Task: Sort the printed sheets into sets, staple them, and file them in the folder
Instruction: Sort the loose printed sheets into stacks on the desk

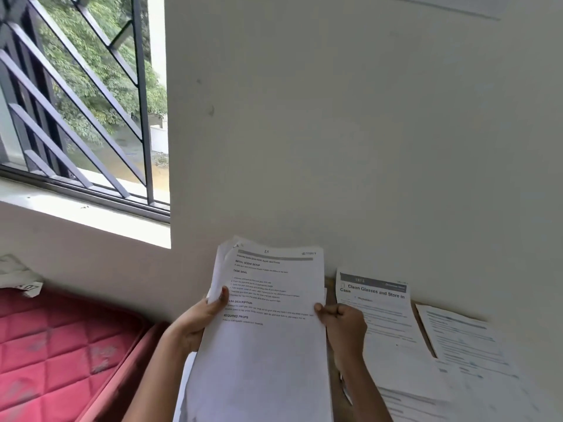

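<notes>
From the head camera, the stack of printed sheets (268,330) stood at the bottom centre of the view, held up off the worktop (423,325) with its long axis running from six to twelve o'clock and its printed face toward the person. The left hand (195,322) gripped the stack's nine o'clock edge, its thumb (224,295) laid across the front of the top page; the other fingers were behind the paper, so their spread could not be told. The right hand (345,325) held the three o'clock edge, its fingers (336,315) curled tight and pinching the margin of the front page against the thumb. Two sheets already lay flat on the worktop at three o'clock from the stack: one headed "Clean Glasses and Store in Case" (382,315) just beside the right hand, and a second sheet (460,336) farther out the same way, with a strip of bare wood between them. More paper lay near five o'clock. A red quilted mattress (61,345) filled the eight o'clock corner under a barred window (76,111). The sorting looked only part done, with no stapler or folder in view. As the piles lay on the right hand's side, that hand seemed the nearer one to carry the front page across to three o'clock.
</notes>
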The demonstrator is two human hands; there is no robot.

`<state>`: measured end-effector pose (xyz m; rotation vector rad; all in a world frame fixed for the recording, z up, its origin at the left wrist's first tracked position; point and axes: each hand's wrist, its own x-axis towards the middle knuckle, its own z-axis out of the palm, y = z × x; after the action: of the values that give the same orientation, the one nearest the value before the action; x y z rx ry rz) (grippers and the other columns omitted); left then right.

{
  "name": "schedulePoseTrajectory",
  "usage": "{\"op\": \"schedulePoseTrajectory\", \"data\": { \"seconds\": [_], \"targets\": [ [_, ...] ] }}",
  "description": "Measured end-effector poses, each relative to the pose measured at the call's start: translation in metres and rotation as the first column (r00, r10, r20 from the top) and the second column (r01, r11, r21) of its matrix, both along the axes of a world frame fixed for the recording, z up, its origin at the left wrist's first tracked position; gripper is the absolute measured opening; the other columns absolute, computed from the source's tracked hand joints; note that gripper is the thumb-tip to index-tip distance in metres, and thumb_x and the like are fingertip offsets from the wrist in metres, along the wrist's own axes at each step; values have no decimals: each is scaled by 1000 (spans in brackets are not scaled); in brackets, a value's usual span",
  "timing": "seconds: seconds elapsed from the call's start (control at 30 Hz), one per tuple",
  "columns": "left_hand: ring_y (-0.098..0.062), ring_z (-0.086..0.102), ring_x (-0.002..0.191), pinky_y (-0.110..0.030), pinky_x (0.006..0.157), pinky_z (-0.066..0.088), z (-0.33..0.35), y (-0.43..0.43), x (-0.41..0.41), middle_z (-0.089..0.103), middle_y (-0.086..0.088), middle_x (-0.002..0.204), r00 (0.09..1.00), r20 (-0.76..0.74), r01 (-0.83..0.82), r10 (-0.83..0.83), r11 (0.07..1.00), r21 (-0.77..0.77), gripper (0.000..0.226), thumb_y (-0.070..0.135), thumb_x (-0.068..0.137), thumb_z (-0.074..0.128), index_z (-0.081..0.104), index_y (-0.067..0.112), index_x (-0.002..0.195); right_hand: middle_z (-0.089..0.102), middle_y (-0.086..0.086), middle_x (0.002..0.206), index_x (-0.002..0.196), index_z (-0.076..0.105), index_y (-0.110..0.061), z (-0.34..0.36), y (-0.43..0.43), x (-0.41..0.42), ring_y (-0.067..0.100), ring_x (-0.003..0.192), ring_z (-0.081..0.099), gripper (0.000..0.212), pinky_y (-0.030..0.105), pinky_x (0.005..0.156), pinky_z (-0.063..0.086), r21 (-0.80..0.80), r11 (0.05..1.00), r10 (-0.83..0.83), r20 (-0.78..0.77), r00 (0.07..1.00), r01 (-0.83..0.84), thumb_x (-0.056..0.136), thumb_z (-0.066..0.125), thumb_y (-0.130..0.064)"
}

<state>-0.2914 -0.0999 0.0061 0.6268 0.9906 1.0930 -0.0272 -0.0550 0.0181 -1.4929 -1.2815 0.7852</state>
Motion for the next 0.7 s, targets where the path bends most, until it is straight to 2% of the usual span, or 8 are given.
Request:
{"op": "schedulePoseTrajectory", "data": {
  "seconds": [0.13,0.27,0.37,0.5,0.53,0.57,0.63,0.7],
  "targets": [
    [-39,68,100,-46,71,58,-15,-8,-7,65,-23,121,999,2,-51,51,997,-57,121,54,34,93,48,6,136,52,7,49,58,59,8,-22,1,-8,15,50,43,36,26,54,35,-48,999,15,35,999,-14,79,77,-15],
    [-35,71,93,-43,67,59,-21,-14,-10,68,-21,114,996,-41,-77,74,993,-86,82,54,69,68,50,7,135,40,-2,43,45,47,-11,-29,3,-13,13,46,33,45,24,53,28,-48,999,17,94,995,-13,81,73,-14],
    [-36,71,90,-44,67,60,-20,-14,-12,68,-23,113,994,-84,-74,66,992,-101,99,62,51,80,56,7,129,37,-2,44,45,43,-12,-34,4,-13,13,48,31,48,25,53,26,-61,998,18,123,992,-11,83,72,-14],
    [-36,72,83,-43,62,60,-24,-10,-16,69,-25,110,993,-100,-68,57,991,-113,119,62,25,89,58,1,123,63,13,59,60,66,2,-37,2,-11,14,55,49,33,24,57,37,-79,997,17,170,985,-4,83,72,-20],
    [-35,72,80,-42,60,60,-24,-9,-15,69,-25,107,993,-104,-60,49,993,-105,115,61,29,89,59,0,121,67,13,62,63,69,2,-37,2,-10,13,56,52,31,24,57,38,-74,997,6,189,982,9,83,73,-22],
    [-34,72,77,-43,58,60,-22,-10,-13,70,-25,103,995,-93,-50,42,995,-85,101,60,46,85,58,-2,121,68,12,64,65,70,1,-37,1,-9,13,57,54,30,23,58,39,-66,998,-8,205,979,21,82,73,-23],
    [-33,72,72,-45,58,60,-21,-9,-10,71,-24,97,998,-69,-3,-1,998,-62,70,52,79,61,58,-4,122,70,8,67,68,72,-2,-37,1,-5,13,61,58,26,22,59,40,-72,996,-37,199,979,53,82,74,-23],
    [-35,72,75,-50,63,60,-17,-5,-10,71,-25,100,994,-110,11,-21,996,-91,67,55,77,62,64,-1,114,67,3,65,66,69,-8,-34,1,2,11,61,56,24,21,60,40,-93,993,-60,163,985,75,83,72,-24]
  ]
}}
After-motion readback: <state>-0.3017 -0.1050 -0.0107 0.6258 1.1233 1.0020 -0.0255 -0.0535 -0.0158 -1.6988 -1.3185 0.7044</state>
